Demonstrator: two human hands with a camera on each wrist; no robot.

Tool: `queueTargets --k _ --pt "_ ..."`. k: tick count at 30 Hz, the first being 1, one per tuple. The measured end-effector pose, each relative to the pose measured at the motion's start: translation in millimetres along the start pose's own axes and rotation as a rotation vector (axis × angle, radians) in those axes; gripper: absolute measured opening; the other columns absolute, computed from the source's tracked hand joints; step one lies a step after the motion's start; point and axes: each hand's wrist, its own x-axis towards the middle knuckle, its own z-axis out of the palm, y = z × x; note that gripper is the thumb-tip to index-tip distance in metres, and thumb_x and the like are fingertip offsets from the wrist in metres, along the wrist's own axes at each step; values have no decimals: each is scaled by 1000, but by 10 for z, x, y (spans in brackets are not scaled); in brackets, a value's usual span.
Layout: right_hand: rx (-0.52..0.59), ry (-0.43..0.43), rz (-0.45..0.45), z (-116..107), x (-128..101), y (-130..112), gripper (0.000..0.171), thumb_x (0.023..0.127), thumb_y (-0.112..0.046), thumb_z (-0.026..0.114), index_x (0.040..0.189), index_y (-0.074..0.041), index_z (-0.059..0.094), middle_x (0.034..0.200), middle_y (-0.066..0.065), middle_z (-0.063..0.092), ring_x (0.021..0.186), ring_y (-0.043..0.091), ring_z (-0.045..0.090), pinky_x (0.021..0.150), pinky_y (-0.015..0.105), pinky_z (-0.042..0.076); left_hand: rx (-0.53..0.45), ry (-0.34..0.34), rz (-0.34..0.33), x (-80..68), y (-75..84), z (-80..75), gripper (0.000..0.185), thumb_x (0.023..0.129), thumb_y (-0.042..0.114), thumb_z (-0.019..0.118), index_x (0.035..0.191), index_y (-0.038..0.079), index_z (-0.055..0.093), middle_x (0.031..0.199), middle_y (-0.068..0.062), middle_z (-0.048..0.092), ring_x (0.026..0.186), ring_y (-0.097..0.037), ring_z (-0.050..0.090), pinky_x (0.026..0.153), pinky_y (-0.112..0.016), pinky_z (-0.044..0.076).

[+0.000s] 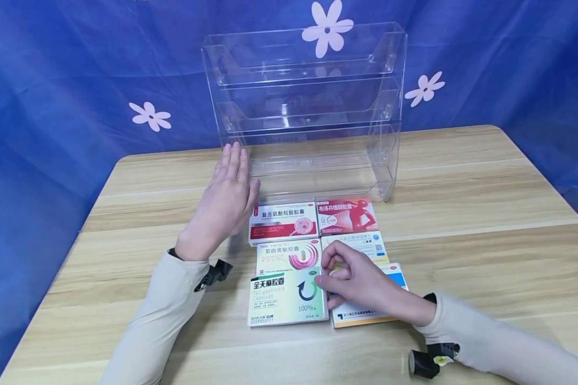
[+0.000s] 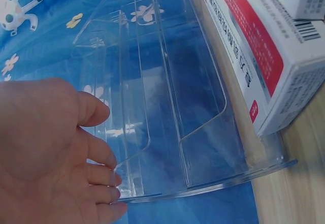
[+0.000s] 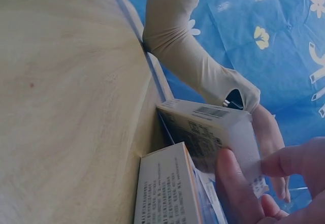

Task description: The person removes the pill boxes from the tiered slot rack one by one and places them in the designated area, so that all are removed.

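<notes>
My left hand (image 1: pixel 219 200) lies with straight fingers against the left side of a clear acrylic display rack (image 1: pixel 313 128). In the left wrist view its fingertips are at the rack's edge. With thumb and fingers, my right hand (image 1: pixel 366 283) pinches the right end of a green-and-white medicine box (image 1: pixel 279 305). The right wrist view shows that box (image 3: pixel 208 127) tilted beside a box with an orange edge (image 3: pixel 165 188). Partly under my right hand lies the blue, white and orange medicine box (image 1: pixel 366 318).
Behind these are a red-and-white box (image 1: pixel 284 230), a red box (image 1: pixel 349 216), a pink-ringed white box (image 1: pixel 284 256) and a pale box (image 1: pixel 373 248), close before the rack. A blue flowered cloth (image 1: pixel 77 69) hangs behind the wooden table (image 1: pixel 467 224).
</notes>
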Motion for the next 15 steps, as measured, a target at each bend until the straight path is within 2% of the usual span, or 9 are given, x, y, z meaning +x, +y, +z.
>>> queueTargets --k 7,15 --pt "-50 -38 23 -14 16 -2 32 91 -15 68 109 -1 46 92 13 59 63 26 68 59 41 60 -1 6 7 3 0 3 63 106 30 23 148 -13 5 155 -30 -5 144 -38 -9 118 -49 5" --pt "-240 -12 -41 -61 41 28 23 93 -18 65 108 -6 52 86 9 62 52 20 61 47 36 56 1 16 10 2 -2 4 64 105 31 22 148 -14 7 156 -30 -3 145 -39 -7 118 -50 6"
